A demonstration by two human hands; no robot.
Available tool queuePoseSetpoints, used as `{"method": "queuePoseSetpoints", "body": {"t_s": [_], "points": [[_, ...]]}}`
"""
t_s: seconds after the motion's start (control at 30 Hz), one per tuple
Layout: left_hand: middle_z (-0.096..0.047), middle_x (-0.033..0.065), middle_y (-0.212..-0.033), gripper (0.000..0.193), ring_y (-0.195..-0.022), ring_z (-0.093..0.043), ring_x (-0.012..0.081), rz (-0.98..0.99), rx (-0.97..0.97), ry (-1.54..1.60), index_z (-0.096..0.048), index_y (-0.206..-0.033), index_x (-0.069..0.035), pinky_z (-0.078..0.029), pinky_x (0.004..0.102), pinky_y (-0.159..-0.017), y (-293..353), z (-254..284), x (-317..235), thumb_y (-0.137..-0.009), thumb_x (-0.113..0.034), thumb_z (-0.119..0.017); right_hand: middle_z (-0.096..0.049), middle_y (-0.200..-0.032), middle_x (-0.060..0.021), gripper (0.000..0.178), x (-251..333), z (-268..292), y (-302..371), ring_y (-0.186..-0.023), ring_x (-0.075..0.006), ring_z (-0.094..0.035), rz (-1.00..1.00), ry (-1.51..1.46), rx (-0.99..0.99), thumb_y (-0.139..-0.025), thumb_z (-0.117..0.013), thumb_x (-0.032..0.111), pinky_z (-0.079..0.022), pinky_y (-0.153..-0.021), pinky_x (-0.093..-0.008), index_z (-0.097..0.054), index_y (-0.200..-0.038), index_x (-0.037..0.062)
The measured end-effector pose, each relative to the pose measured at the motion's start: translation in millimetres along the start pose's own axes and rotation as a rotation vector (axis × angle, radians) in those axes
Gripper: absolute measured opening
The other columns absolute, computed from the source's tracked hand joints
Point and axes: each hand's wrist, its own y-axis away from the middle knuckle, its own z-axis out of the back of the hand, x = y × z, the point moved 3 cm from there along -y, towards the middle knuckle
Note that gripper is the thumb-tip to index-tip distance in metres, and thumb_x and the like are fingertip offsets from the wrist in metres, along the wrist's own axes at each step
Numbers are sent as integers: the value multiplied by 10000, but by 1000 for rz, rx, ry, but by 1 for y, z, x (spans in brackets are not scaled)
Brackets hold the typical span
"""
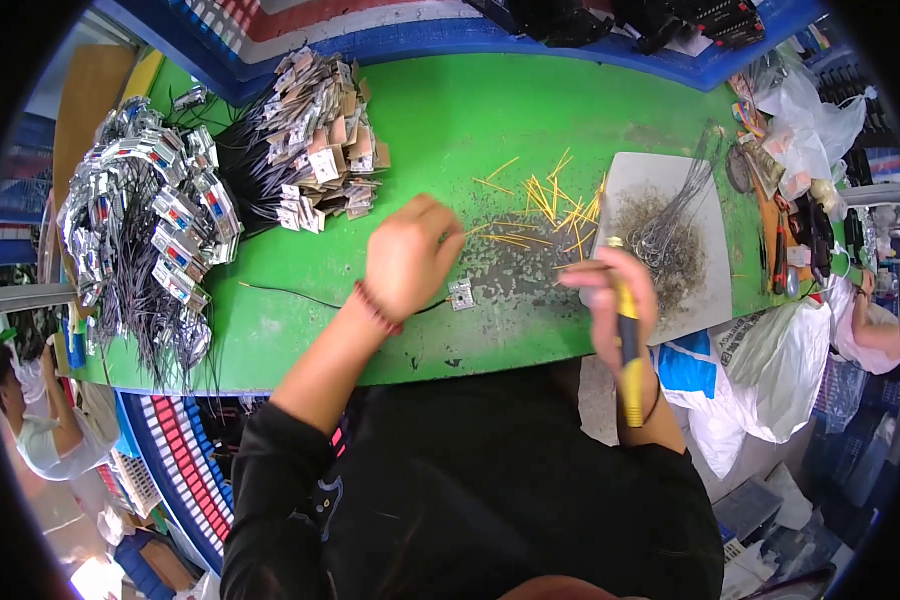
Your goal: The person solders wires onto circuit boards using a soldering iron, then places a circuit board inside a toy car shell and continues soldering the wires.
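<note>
My left hand is over the middle of the green table, its fingers curled together. What they hold, if anything, is hidden. Beneath its wrist runs a thin black cable, which ends at a small square metal-and-white piece lying beside the hand. My right hand is wrapped round a slim yellow-and-black handled tool, held upright in the picture with its brass-coloured end upward. Thin yellow sticks or tubes lie loose between the hands, toward the far side.
Bundles of black cables with silver ends and with tagged ends cover the table's left. A pale sheet carries dark wire strands and debris on the right. A blue-framed rack borders the back; white bags hang at right.
</note>
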Motion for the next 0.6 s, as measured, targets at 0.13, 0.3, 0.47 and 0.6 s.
{"method": "queuePoseSetpoints", "body": {"t_s": [0.13,0.3,0.47,0.6], "points": [[-618,93,-828,81,-740,-622,299,87,154,-135,-644,-793,-76,-498,393,-643,-20,-29,2,-758,-120,-701,-669,-789,-167,558,12,57,40,-802,-261,-651,-192,34,-171,-994,-460,436,-502,-814,-402,-386,-1320,-11],[-584,125,-852,96,-788,-603,321,-142,174,-305,-584,-791,-46,-500,414,-681,-16,-40,1,-780,-96,-666,-622,-806,-81,732,4,104,88,-620,-115,-532,-292,18,-381,-923,-500,598,-437,-593,-240,-514,-1265,-49],[-583,140,-798,98,-756,-597,322,-167,151,-418,-534,-843,-50,-473,443,-677,-13,-31,7,-827,-107,-612,-568,-793,-33,354,-10,141,100,-591,-49,-454,-337,-73,-721,-898,-554,243,-347,-540,-173,-605,-1100,-43],[-633,142,-759,80,-675,-638,271,80,92,-40,-583,-852,-22,-507,343,-615,-10,-15,-1,-837,-46,-658,-564,-767,-34,156,-21,150,102,-620,-67,-501,-413,-35,-658,-820,-567,60,-391,-567,-194,-562,-958,-13]]}}
